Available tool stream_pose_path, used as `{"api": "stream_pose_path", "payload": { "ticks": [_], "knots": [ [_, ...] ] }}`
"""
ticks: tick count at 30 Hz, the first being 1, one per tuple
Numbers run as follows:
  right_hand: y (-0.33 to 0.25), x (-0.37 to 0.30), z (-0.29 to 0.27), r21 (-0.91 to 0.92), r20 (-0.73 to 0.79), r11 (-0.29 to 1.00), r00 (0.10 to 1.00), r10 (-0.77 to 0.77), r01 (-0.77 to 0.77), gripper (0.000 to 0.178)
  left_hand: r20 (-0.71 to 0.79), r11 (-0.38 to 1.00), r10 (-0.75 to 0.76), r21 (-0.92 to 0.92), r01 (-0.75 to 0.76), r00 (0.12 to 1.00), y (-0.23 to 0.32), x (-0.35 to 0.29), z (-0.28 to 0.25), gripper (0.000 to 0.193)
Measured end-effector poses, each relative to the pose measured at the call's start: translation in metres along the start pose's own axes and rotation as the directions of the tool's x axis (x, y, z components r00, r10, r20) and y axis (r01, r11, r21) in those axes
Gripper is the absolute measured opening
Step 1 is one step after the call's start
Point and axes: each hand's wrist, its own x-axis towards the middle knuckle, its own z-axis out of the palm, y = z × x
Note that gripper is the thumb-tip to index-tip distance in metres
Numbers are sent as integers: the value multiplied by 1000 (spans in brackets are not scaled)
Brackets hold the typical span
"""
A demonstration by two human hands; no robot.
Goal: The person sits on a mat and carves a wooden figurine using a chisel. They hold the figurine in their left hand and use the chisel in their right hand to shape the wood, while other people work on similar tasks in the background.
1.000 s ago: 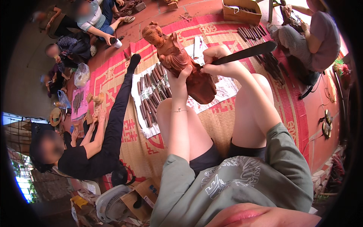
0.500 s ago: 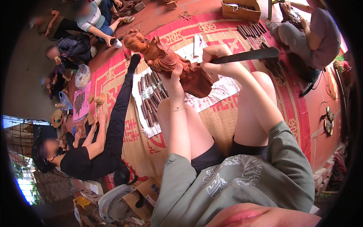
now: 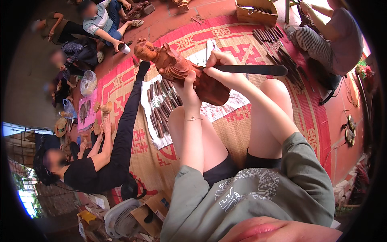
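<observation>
A reddish-brown carved wooden figure (image 3: pixel 177 69) lies tilted above my knees, its small head end toward the upper left. My left hand (image 3: pixel 189 89) is closed around its lower side, thumb up along the carving. My right hand (image 3: pixel 219 69) grips a long, dark, flat-handled carving tool (image 3: pixel 258 70) against the figure's right part. The handle sticks out to the right; the working tip is hidden by my fingers and the wood. Just left of my left hand, rows of brown-handled chisels (image 3: pixel 160 109) lie on a white cloth (image 3: pixel 163 142).
Under me spreads a red and tan woven mat (image 3: pixel 139 141). More chisels (image 3: pixel 268 34) and dark tools (image 3: pixel 288 66) lie on the right, below a cardboard box (image 3: pixel 258 16). A person (image 3: pixel 90 169) sits close on the left with a leg stretched out; another person (image 3: pixel 342 40) sits at right.
My right hand has moved a little left along the figure, and the tool's handle has swung down to nearly level. The figure has tilted slightly in my left hand.
</observation>
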Motion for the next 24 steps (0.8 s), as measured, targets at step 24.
{"api": "stream_pose_path", "payload": {
  "ticks": [24],
  "knots": [
    [6,6,6,-79,-54,995,997,56,-60,17,-66,1000,-9,-23,8,998,-10,0,-2,59]
  ]
}}
